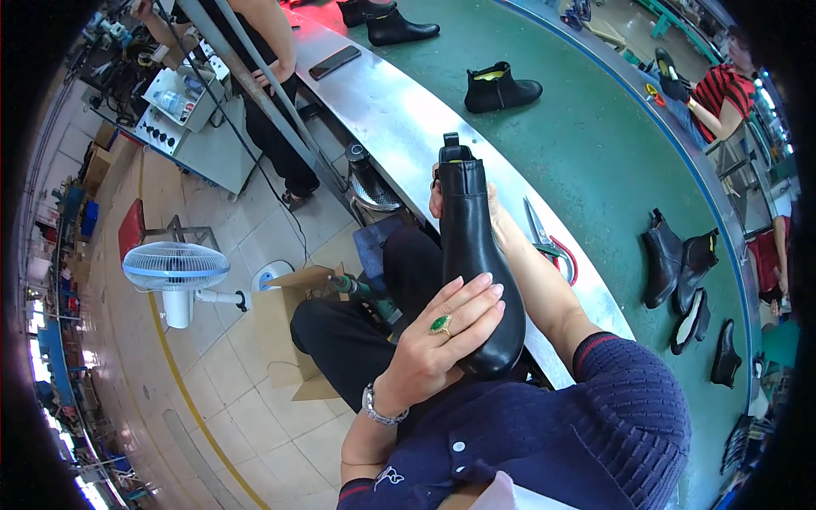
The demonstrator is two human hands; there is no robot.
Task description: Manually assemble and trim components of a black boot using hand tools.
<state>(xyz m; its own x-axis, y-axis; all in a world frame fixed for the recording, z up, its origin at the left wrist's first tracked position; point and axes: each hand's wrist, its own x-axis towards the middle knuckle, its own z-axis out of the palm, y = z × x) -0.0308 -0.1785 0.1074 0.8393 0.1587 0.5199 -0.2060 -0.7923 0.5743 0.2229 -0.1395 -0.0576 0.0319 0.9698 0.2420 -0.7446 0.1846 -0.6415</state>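
My left hand lies over the toe end of a black boot, fingers straight and close together along the leather; thumb out of sight, so I cannot tell whether it grips or merely rests. Green-stone ring on one finger, metal bracelet at the wrist.

My right hand, partly hidden behind the boot, is clasped around its shaft; fingertips show at the left side. Boot held between both hands above my lap, toe toward me, opening and pull tab away.

Just right of my right hand: red-handled scissors, by the edge of a metal ledge. Farther ahead on that ledge, a dark phone. Beyond my fingers, on a green table, a single ankle boot; well to their right, a pair of boots.

Left of my left hand, an open cardboard box on the floor; farther left, a fan. Well beyond both hands, ahead and left, a standing person; across the table, someone in a striped top.
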